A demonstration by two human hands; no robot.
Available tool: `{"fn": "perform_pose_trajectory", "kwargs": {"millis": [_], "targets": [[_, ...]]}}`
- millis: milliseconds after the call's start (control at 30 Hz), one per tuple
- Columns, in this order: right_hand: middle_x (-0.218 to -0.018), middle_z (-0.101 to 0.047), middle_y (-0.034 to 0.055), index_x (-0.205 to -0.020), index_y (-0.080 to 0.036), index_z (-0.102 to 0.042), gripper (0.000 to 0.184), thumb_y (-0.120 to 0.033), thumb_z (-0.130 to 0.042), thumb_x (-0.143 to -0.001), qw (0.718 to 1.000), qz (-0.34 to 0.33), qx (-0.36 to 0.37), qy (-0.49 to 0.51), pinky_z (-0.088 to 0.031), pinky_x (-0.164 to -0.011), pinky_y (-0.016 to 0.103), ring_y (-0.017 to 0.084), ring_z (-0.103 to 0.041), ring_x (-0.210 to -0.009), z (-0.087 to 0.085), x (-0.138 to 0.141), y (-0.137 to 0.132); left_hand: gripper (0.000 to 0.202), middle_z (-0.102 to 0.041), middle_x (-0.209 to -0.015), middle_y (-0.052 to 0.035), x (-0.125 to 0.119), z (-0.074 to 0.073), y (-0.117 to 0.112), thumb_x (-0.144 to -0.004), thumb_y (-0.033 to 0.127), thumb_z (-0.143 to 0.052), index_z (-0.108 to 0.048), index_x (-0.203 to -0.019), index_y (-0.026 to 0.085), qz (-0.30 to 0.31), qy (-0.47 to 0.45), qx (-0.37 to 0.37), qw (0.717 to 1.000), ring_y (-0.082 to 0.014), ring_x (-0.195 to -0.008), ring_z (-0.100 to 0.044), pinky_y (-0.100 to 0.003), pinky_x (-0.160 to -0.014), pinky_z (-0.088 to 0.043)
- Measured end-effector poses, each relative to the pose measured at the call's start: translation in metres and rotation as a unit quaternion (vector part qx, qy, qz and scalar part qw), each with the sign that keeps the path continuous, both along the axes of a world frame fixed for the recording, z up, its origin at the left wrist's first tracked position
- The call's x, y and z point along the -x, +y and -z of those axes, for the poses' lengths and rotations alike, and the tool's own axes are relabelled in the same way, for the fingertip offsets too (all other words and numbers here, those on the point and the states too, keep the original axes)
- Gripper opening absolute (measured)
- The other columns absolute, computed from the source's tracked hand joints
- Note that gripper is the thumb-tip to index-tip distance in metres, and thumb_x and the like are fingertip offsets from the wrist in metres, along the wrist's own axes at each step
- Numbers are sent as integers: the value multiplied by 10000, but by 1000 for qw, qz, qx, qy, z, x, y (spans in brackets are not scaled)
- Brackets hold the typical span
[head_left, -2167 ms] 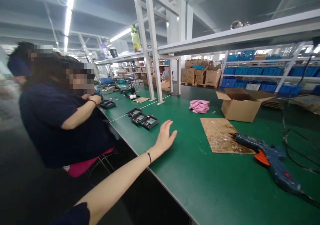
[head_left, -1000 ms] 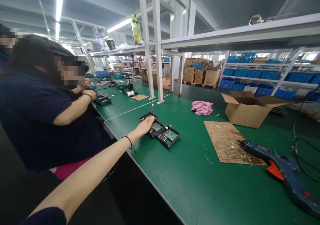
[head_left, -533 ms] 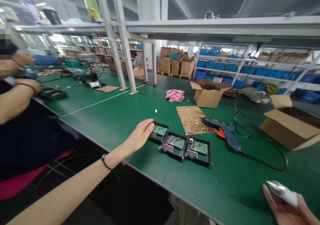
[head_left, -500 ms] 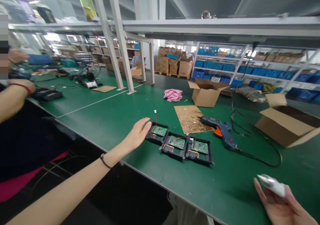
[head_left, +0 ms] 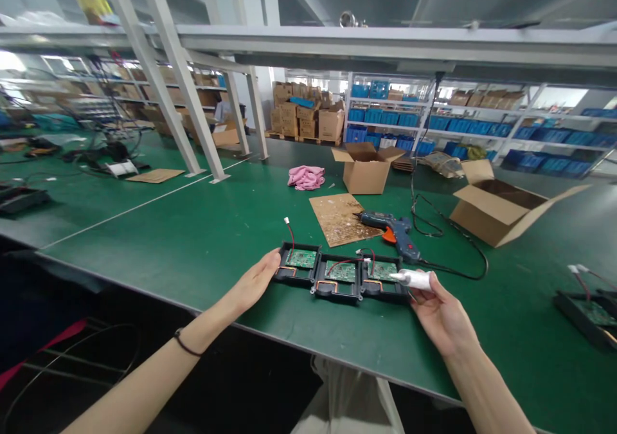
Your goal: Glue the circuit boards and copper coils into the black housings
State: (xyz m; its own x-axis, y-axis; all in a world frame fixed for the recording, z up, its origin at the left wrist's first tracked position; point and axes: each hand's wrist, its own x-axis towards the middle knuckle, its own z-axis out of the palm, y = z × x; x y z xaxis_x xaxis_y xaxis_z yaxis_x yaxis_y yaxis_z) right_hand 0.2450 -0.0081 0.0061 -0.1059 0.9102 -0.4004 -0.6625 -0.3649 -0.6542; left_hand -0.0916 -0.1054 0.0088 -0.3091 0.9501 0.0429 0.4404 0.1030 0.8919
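Three black plastic housings stand side by side on the green bench: a left housing [head_left: 299,281], a middle housing [head_left: 344,298] and a right housing [head_left: 380,296]. Each contains a green circuit board with thin red and black wires and a copper-coloured strip. My left hand [head_left: 258,281] rests with straight fingers against the outer side of the left housing. Pinched in my right hand [head_left: 441,315] is a small white squeeze bottle [head_left: 415,280], its pointed nozzle over the right housing's board. The right hand's fingers are also close to that housing's right edge.
Behind the housings lie a glue gun [head_left: 395,231] with a cord and a stained cardboard sheet [head_left: 340,222]. Farther back are a pink cloth [head_left: 306,177] and two open cardboard boxes [head_left: 366,175]. Another black housing [head_left: 590,315] sits at the right edge. Metal posts [head_left: 178,80] rise at the left.
My right hand has brought the squeeze bottle left to the right housing. The left hand stays at the left housing. The view has turned right, bringing another housing into sight.
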Motion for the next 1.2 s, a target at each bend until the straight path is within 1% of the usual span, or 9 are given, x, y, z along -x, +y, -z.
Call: {"fn": "perform_pose_trajectory", "kwargs": {"millis": [200, 400, 500, 600, 733, 867, 1000, 1067, 1200], "targets": [[-811, -706, 7, -895, -171, -669, 141, -219, -536, -896, 999, 44, -1, -31, -544, -656, 192, 102, -651, -707, 0, -40, -21, 676, -371, -1449, -93, -33, 5, -20, -859, 600, -330, -362, -1386, 180, 44, -5, 27, 999, -249, -1349, -318, -445, -1142, -203], [-813, -687, -20, -833, -202, -650, 222, -237, -458, -940, 982, 177, -3, -71, -538, -644, 196, 81, -633, -697, -34, -62, -29, 491, -407, -1419, -45, -73, -17, -32, -856, 456, -464, -464, -1304, 254, -2, 105, -137, 985, -238, -1312, -368, -418, -1129, -284], [-850, -688, -1, -883, -188, -654, 254, -231, -413, -955, 986, 165, -18, -29, -536, -689, 200, 80, -635, -723, -62, -30, -39, 367, -505, -1332, -16, -102, -38, -29, -868, 408, -468, -553, -1209, 303, 51, 85, -161, 982, -230, -1256, -438, -404, -1095, -349], [-853, -697, 30, -878, -166, -656, 263, -201, -406, -951, 996, 83, -29, 10, -524, -735, 213, 92, -640, -757, -77, 26, -57, 397, -522, -1317, -14, -131, -50, -18, -853, 411, -501, -526, -1235, 306, 119, 15, -149, 982, -226, -1222, -473, -392, -1065, -390], [-831, -709, 46, -813, -162, -664, 128, -258, -586, -846, 997, -31, -32, 61, -506, -773, 256, 140, -644, -774, -70, 92, -80, 408, -594, -1206, -52, -154, -56, 2, -828, 420, -517, -519, -1197, 247, 112, -116, -132, 978, -224, -1082, -570, -361, -929, -496], [-820, -716, 63, -841, -165, -659, 254, -403, -659, -753, 987, -136, -75, 25, -506, -682, 306, 187, -647, -749, -58, 104, -82, 302, -658, -906, -55, -139, -67, 17, -834, 444, -483, -602, -964, 197, 78, -185, -117, 973, -191, -782, -623, -306, -668, -536], [-846, -720, 96, -919, -135, -639, 403, -509, -549, -802, 920, -219, -210, -247, -487, -690, 310, 200, -646, -787, -58, 72, -49, 352, -583, -666, -25, -94, -74, 37, -854, 487, -459, -578, -758, 171, 40, -173, -177, 968, -120, -557, -522, -228, -484, -436], [-926, -715, 76, -980, -158, -629, 373, -463, -451, -861, 811, -162, -301, -475, -483, -758, 311, 187, -643, -851, -60, 52, -16, 312, -528, -607, 10, -67, -66, 52, -861, 471, -473, -520, -749, 183, -1, -170, -235, 957, -102, -528, -492, -214, -491, -429], [-1070, -660, 109, -951, -170, -635, 229, -313, -570, -784, 724, -86, -291, -619, -371, -957, 388, 262, -558, -1076, -55, 23, 61, 279, -377, -515, 74, -29, -33, 78, -828, 425, -558, -423, -726, 203, -75, -162, -253, 951, -62, -417, -355, -181, -394, -309]]}}
